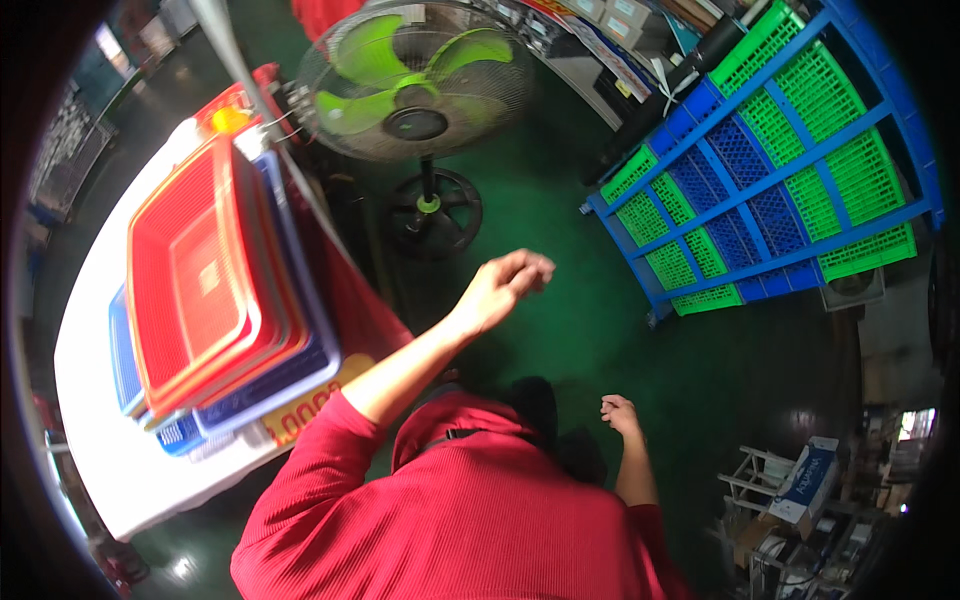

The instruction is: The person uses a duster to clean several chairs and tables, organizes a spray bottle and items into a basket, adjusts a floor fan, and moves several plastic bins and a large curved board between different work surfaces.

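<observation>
The left hand [503,287] floats in the middle of the frame with fingers curled loosely, holding nothing. The right hand [620,412], lower down, is curled and empty too. One stack of baskets [215,290] sits at the left, and one fan [415,85] stands at the top.

The left arm, in a red sleeve pushed above the elbow, stretches forward with the left hand [503,287] loosely curled and empty, while the right hand [620,413] hangs low, fingers half-curled, holding nothing.

red tray [200,280], green-bladed fan [415,80] — green floor [600,330]
</observation>
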`<state>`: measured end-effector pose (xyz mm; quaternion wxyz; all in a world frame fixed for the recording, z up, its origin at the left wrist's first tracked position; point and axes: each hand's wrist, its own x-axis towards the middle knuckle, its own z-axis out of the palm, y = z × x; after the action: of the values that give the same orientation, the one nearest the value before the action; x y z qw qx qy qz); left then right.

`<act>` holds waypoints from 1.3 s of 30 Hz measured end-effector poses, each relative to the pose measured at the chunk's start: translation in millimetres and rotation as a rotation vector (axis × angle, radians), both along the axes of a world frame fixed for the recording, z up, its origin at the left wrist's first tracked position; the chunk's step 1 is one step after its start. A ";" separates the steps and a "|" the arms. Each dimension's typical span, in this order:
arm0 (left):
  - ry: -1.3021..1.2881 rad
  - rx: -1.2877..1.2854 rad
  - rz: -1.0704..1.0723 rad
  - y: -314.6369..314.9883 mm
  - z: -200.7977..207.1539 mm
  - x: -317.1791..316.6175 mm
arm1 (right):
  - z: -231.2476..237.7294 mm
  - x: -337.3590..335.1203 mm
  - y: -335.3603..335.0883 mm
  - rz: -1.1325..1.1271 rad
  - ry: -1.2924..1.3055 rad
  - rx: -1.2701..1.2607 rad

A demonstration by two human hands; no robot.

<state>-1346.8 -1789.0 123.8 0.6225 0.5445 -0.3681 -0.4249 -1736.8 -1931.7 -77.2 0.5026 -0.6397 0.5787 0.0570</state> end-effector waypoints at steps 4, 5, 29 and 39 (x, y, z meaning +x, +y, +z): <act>-0.013 -0.227 0.002 -112.9 26.7 48.1 | -6.7 -11.5 -100.8 -0.119 0.185 0.163; -0.028 -0.200 0.021 -135.3 28.3 56.3 | -5.8 -7.2 -137.1 -0.206 0.277 0.236; -0.912 -0.534 1.866 -249.9 97.5 273.8 | 27.1 859.7 -414.5 1.716 -0.071 -0.316; -0.996 0.404 2.537 -305.7 77.0 265.3 | -61.7 1011.3 -268.8 2.338 -0.348 -0.389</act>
<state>-1081.5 -2094.8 200.7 0.2943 0.6775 0.2618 0.6212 -725.5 -2200.5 -138.8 0.1128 -0.8427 -0.4300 0.3035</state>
